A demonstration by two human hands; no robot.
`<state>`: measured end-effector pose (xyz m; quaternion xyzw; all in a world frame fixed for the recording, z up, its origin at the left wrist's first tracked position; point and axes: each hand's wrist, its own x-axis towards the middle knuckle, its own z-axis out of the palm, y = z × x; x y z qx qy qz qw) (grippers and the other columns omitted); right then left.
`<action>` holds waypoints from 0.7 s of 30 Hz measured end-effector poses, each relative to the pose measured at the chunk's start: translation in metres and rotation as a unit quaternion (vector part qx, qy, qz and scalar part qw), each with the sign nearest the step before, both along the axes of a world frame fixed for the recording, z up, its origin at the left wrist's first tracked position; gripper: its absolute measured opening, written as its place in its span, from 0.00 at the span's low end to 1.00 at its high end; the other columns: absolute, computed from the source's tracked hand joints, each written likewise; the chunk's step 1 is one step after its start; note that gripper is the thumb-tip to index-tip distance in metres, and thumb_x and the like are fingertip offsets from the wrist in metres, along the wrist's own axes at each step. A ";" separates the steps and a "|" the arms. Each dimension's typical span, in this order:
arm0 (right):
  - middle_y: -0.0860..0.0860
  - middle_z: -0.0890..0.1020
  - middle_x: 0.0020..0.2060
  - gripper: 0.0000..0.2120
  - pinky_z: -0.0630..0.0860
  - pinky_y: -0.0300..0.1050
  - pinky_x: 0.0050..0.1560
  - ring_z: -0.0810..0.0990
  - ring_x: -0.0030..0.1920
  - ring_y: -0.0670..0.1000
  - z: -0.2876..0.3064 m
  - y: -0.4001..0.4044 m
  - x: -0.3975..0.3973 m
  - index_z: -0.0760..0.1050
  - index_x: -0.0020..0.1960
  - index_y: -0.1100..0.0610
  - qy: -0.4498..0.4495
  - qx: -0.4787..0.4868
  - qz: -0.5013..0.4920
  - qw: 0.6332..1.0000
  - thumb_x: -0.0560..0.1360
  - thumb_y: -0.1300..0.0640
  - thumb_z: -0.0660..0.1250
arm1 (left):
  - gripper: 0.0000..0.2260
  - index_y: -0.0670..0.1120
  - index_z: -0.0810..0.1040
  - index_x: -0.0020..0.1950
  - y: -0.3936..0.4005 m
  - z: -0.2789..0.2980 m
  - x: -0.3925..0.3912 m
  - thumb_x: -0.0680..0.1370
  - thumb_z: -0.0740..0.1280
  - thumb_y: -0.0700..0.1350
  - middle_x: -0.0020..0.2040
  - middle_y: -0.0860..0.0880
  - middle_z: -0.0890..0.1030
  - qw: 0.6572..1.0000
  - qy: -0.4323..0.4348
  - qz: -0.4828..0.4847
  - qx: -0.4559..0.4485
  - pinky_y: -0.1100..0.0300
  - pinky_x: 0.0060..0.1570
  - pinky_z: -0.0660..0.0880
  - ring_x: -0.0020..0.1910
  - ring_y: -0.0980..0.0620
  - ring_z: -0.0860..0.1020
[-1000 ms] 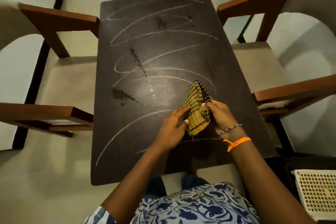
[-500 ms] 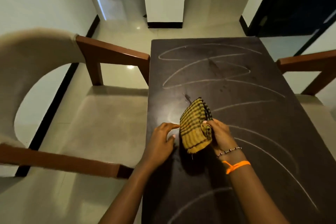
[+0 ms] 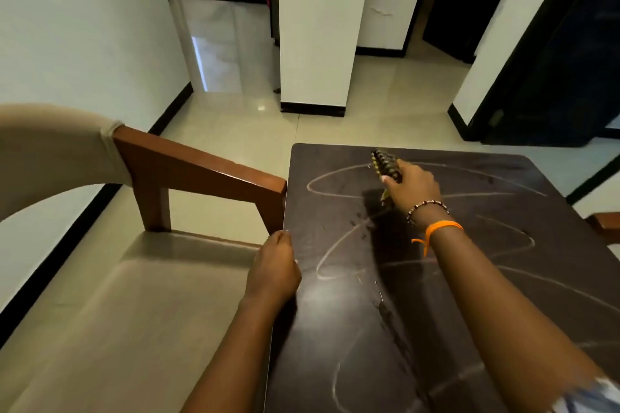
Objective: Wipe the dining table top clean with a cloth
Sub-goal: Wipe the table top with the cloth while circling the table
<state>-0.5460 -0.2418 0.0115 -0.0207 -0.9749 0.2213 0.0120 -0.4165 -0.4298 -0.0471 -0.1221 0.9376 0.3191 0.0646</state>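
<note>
The dark brown dining table top carries long chalky white scribbles and dark smears. My right hand reaches to the table's far end and grips a folded yellow-and-black checked cloth, which sits near the far edge. Most of the cloth is hidden behind my fingers. My left hand rests at the table's left edge with its fingers curled over the rim.
A wooden armchair with a beige seat stands tight against the table's left side. Another chair's arm shows at the right edge. Glossy tiled floor, a white pillar and a dark doorway lie beyond the table.
My right hand has carried the cloth from the near-left part of the table to its far end. My left hand let go of the cloth and moved to the left edge.
</note>
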 end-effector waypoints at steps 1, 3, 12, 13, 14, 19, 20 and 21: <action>0.60 0.67 0.71 0.26 0.63 0.54 0.67 0.65 0.70 0.62 -0.013 -0.002 -0.016 0.61 0.73 0.58 -0.044 0.015 0.033 0.998 0.79 0.49 0.59 | 0.16 0.44 0.69 0.67 -0.001 -0.003 -0.012 0.78 0.60 0.40 0.66 0.45 0.71 1.000 0.000 0.007 0.002 0.52 0.63 0.70 0.63 0.45 0.72; 0.55 0.51 0.77 0.31 0.47 0.60 0.73 0.50 0.76 0.57 -0.046 -0.005 -0.036 0.48 0.77 0.56 -0.121 0.061 0.079 0.988 0.80 0.43 0.52 | 0.14 0.42 0.71 0.64 -0.001 -0.010 -0.029 0.79 0.60 0.39 0.64 0.43 0.72 0.999 -0.004 0.032 0.002 0.53 0.60 0.71 0.60 0.45 0.73; 0.51 0.47 0.77 0.27 0.40 0.57 0.73 0.45 0.77 0.54 -0.115 -0.090 -0.056 0.48 0.76 0.46 -0.002 0.126 0.134 0.983 0.79 0.43 0.50 | 0.10 0.46 0.73 0.59 -0.004 -0.027 -0.037 0.79 0.61 0.45 0.57 0.47 0.75 0.996 0.052 0.020 -0.071 0.61 0.46 0.71 0.53 0.50 0.75; 0.51 0.47 0.77 0.27 0.40 0.57 0.73 0.44 0.77 0.54 -0.115 -0.107 -0.053 0.48 0.76 0.46 0.001 0.124 0.171 0.977 0.79 0.44 0.50 | 0.08 0.46 0.75 0.55 -0.004 -0.024 -0.039 0.78 0.61 0.46 0.54 0.46 0.76 0.996 0.047 0.014 -0.081 0.61 0.45 0.71 0.50 0.49 0.76; 0.50 0.47 0.77 0.27 0.41 0.56 0.74 0.44 0.77 0.53 -0.115 -0.120 -0.050 0.48 0.76 0.46 0.003 0.121 0.210 0.970 0.79 0.44 0.51 | 0.08 0.45 0.76 0.52 -0.004 -0.021 -0.042 0.78 0.61 0.47 0.52 0.46 0.77 0.995 0.036 0.011 -0.093 0.60 0.44 0.73 0.48 0.49 0.76; 0.43 0.53 0.76 0.26 0.48 0.59 0.70 0.50 0.76 0.49 -0.111 -0.097 -0.056 0.51 0.74 0.39 0.046 0.153 0.325 0.932 0.78 0.42 0.52 | 0.16 0.44 0.74 0.58 -0.003 -0.003 -0.067 0.73 0.69 0.49 0.56 0.45 0.78 0.988 -0.046 0.038 -0.143 0.52 0.53 0.76 0.54 0.44 0.77; 0.41 0.53 0.76 0.26 0.47 0.61 0.70 0.50 0.76 0.50 -0.110 -0.081 -0.063 0.51 0.74 0.37 0.046 0.161 0.317 0.934 0.77 0.41 0.52 | 0.20 0.43 0.73 0.60 -0.003 -0.002 -0.071 0.72 0.71 0.50 0.58 0.44 0.77 0.987 -0.074 0.038 -0.137 0.52 0.55 0.75 0.56 0.44 0.77; 0.41 0.52 0.76 0.26 0.44 0.64 0.70 0.48 0.77 0.51 -0.110 -0.062 -0.070 0.50 0.73 0.35 0.036 0.165 0.291 0.942 0.77 0.40 0.53 | 0.21 0.43 0.72 0.60 -0.002 -0.001 -0.075 0.71 0.72 0.50 0.58 0.44 0.77 0.986 -0.097 0.040 -0.129 0.51 0.55 0.75 0.57 0.44 0.77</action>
